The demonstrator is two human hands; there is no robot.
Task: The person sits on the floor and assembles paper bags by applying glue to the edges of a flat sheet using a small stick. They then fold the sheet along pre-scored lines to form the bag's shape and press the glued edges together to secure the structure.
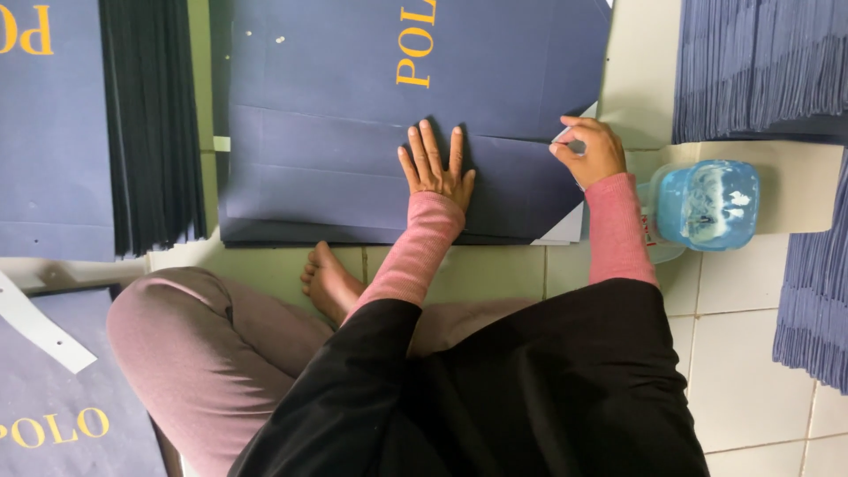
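Navy-blue card, a flat unfolded paper-bag sheet (pixel 353 168) with gold lettering, lies on top of a stack in the upper middle of the frame on the tiled floor (pixel 742 380); its lower panel looks creased over, while the right edge flap (pixel 565 221) seems only partly turned. The left hand (pixel 433 168) presses flat and open on the sheet, and the right hand (pixel 587 148) pinches the flap's white corner. Stacks of similar blue sheets (pixel 760 66) fill the upper right and left edges, and a blue-capped glue bottle (pixel 707 205) lies just right of the right wrist.
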